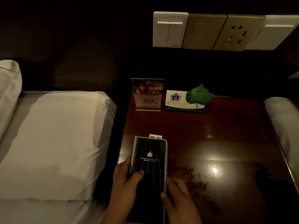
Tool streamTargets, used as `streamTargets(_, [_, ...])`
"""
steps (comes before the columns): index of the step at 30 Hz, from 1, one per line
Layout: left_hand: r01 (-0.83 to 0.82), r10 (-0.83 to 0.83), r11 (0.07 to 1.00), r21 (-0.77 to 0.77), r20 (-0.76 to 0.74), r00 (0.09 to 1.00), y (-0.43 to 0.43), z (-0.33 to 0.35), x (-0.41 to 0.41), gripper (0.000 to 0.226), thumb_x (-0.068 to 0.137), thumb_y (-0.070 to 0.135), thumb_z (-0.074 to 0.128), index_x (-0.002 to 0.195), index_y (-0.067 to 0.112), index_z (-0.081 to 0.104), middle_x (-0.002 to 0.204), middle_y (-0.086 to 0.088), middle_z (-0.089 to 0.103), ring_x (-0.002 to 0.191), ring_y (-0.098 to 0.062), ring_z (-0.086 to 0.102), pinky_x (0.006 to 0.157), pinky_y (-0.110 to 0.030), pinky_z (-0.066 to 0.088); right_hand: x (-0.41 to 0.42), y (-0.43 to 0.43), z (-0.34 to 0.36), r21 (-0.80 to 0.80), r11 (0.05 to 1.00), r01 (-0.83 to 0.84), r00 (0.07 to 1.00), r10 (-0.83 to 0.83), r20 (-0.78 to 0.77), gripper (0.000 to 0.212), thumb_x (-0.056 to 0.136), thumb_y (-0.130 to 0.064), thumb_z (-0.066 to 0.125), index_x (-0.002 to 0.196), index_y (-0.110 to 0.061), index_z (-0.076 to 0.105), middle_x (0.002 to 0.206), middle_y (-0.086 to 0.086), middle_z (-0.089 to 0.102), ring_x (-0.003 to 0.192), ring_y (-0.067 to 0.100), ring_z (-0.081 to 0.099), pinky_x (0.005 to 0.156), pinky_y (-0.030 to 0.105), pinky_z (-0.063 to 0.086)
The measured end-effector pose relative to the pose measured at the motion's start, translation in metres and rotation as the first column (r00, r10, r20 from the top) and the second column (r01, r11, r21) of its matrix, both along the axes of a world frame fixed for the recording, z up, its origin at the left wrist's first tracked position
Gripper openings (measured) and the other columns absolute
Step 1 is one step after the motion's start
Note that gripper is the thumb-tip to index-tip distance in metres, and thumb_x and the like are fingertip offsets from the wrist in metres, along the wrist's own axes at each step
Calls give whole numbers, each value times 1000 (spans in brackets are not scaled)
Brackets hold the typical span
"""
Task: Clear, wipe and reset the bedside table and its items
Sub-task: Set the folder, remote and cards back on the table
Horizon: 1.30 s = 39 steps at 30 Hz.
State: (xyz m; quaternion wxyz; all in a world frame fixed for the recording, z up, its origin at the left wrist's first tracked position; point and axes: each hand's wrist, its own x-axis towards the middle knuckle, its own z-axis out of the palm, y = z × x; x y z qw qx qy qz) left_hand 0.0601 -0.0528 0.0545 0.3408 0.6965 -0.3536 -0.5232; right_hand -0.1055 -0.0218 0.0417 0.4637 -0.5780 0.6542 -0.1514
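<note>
A black hotel folder [149, 160] with a white crown logo lies at the front left of the dark red bedside table [226, 135]. My left hand [125, 181] grips its left edge, thumb on the cover. My right hand [178, 196] holds its lower right edge, thumb on the cover. A small white card [155, 136] pokes out from the folder's far end. At the back stand an acrylic sign with "39" [147, 94] and a white tent card with a green leaf [188, 100].
A bed with white pillows [53, 143] adjoins the table on the left; another white pillow [284, 117] lies at the right. Reddish crumbs or stains [194, 180] spread over the table's front. Wall switches and a socket [210, 31] sit above.
</note>
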Motion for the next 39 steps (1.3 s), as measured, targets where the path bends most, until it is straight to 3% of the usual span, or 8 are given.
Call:
streamTargets(3, [2, -2, 1000, 13, -24, 1000, 3, 1, 5, 59, 65, 36, 65, 121, 53, 57, 122, 15, 52, 107, 4, 59, 77, -9, 45, -5, -5, -2, 12, 998, 54, 999, -54, -2, 51, 92, -30, 60, 141, -33, 45, 134, -15, 42, 114, 1, 51, 98, 12, 39])
streamTargets(6, [172, -173, 985, 23, 192, 966, 15, 5, 2, 81, 57, 57, 68, 133, 58, 40, 133, 18, 44, 121, -2, 49, 95, -20, 42, -11, -44, 4, -66, 986, 155, 988, -153, 31, 43, 94, -30, 58, 136, -33, 50, 130, -7, 55, 120, 17, 56, 103, 35, 45])
streamTargets(9, [300, -323, 945, 128, 507, 799, 26, 10, -23, 135, 42, 87, 51, 153, 43, -12, 161, 3, 3, 145, -18, 18, 117, -40, 29, -9, -106, 10, -125, 963, 238, 971, -236, 31, 38, 98, -28, 52, 136, -19, 53, 131, 2, 61, 121, 19, 56, 101, 30, 41])
streamTargets(13, [349, -450, 892, 286, 629, 634, 30, 6, -49, 142, 41, 96, 48, 134, 46, -47, 155, -5, -38, 151, -32, -13, 119, -55, 16, 3, -146, 12, -38, 994, 107, 992, -109, -62, 40, 101, -31, 44, 136, -13, 54, 140, 7, 55, 126, 23, 50, 96, 24, 35])
streamTargets(23, [389, -430, 889, 241, 731, 530, 33, -7, -37, 135, 56, 84, 57, 138, 46, -43, 158, -9, -34, 151, -29, -6, 117, -49, 20, 21, -136, 11, -44, 999, -17, 991, 11, -132, 49, 102, -36, 40, 146, -14, 42, 149, 5, 45, 138, 27, 36, 109, 34, 31])
streamTargets(29, [388, -431, 890, 240, 724, 539, 34, -7, -37, 135, 56, 86, 55, 132, 45, -49, 156, -9, -38, 150, -30, -8, 117, -48, 19, 13, -131, 1, -39, 998, 53, 998, -54, -25, 49, 99, -39, 46, 146, -29, 40, 139, 7, 52, 121, 15, 43, 90, 23, 33])
streamTargets(34, [386, -341, 920, 72, 632, 696, 43, -3, -22, 115, 63, 82, 47, 151, 46, -17, 164, 2, -18, 149, -20, 6, 119, -43, 24, -5, -92, 7, -70, 927, 369, 922, -356, 156, 35, 95, -34, 56, 130, -30, 56, 131, 0, 59, 110, 9, 58, 99, 38, 47])
streamTargets(39, [181, -143, 981, -63, 391, 909, 48, -13, 5, 79, 89, 19, 69, 150, 39, 23, 148, 7, 39, 139, -12, 34, 109, -23, 26, 3, -5, 3, 116, 907, 404, 903, -416, 108, 39, 92, -35, 60, 130, -25, 58, 129, 2, 58, 116, 20, 56, 102, 46, 46])
